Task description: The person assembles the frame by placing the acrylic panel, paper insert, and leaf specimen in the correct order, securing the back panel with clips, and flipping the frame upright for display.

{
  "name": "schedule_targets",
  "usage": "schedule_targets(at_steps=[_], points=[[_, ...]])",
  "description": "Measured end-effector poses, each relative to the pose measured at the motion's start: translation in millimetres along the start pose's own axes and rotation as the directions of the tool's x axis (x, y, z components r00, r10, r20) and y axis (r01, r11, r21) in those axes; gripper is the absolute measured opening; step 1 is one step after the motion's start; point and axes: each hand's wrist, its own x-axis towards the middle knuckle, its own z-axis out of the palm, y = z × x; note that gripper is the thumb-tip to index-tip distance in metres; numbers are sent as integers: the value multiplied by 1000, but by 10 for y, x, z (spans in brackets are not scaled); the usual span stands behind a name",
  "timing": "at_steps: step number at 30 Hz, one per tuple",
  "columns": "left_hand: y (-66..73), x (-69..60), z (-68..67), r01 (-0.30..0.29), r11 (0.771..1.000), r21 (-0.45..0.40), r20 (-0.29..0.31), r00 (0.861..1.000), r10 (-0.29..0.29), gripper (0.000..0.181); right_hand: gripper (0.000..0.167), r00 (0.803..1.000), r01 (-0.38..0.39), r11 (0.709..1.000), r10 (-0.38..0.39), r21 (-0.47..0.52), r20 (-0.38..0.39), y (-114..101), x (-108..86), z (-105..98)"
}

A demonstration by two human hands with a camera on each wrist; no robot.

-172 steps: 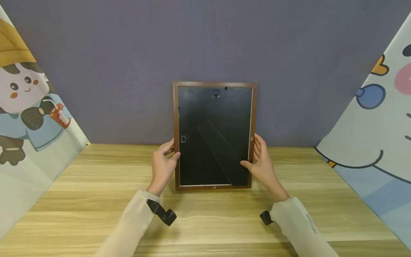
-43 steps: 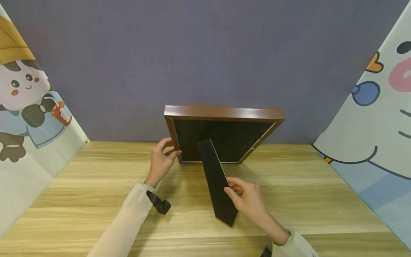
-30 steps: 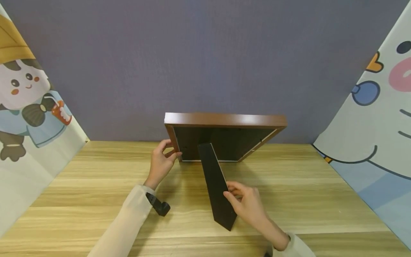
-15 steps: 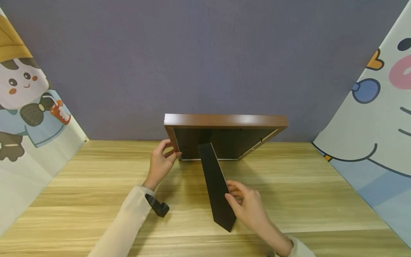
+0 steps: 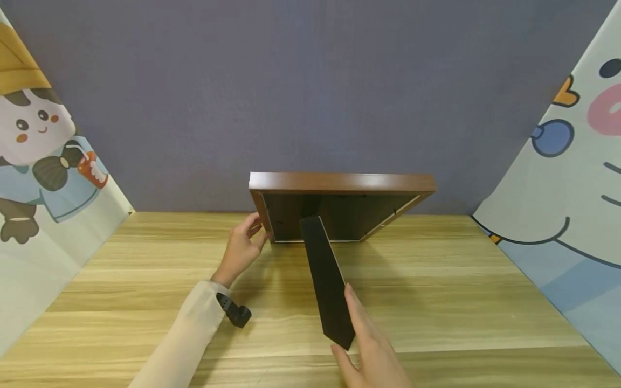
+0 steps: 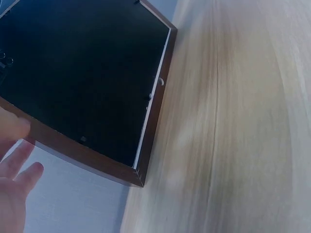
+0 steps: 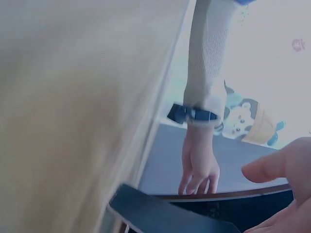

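Observation:
A brown-rimmed picture frame [image 5: 339,181] stands tilted on the table, its black back toward me. Its black easel leg [image 5: 326,285] slants out from the back down toward the tabletop. My left hand [image 5: 240,250] holds the frame's left edge; in the left wrist view the thumb [image 6: 19,127] lies over the rim and a finger goes behind it. My right hand [image 5: 373,350] is beside the leg's lower end, fingers extended and thumb spread apart, not gripping it. Whether a fingertip still touches the leg's edge I cannot tell. The frame's front is hidden.
The wood-grain table [image 5: 461,302] spreads around the frame. A grey wall [image 5: 310,81] rises close behind it. Cartoon-printed panels [image 5: 53,140] flank the table on the left and right. A black wrist camera [image 5: 235,311] sits on the left sleeve.
Earlier the leg lay flat against the upright frame. It was swung out and the frame tilted. In the last half second my right hand let go of the leg and moved nearer to me.

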Motion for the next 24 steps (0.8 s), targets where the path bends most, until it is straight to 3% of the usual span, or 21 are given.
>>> schedule_targets(at_steps=[9, 19, 24], points=[[-50, -45, -21, 55, 998, -10, 21, 998, -55, 48, 95, 978, -141, 990, 140, -4, 156, -6, -115, 75], [-2, -49, -27, 74, 997, -33, 18, 997, -73, 51, 90, 958, -140, 989, 123, 49, 260, 80, -34, 32], [-3, -58, -23, 48, 999, -5, 7, 999, -48, 52, 88, 953, -159, 986, 140, 49, 270, 131, 17, 0]])
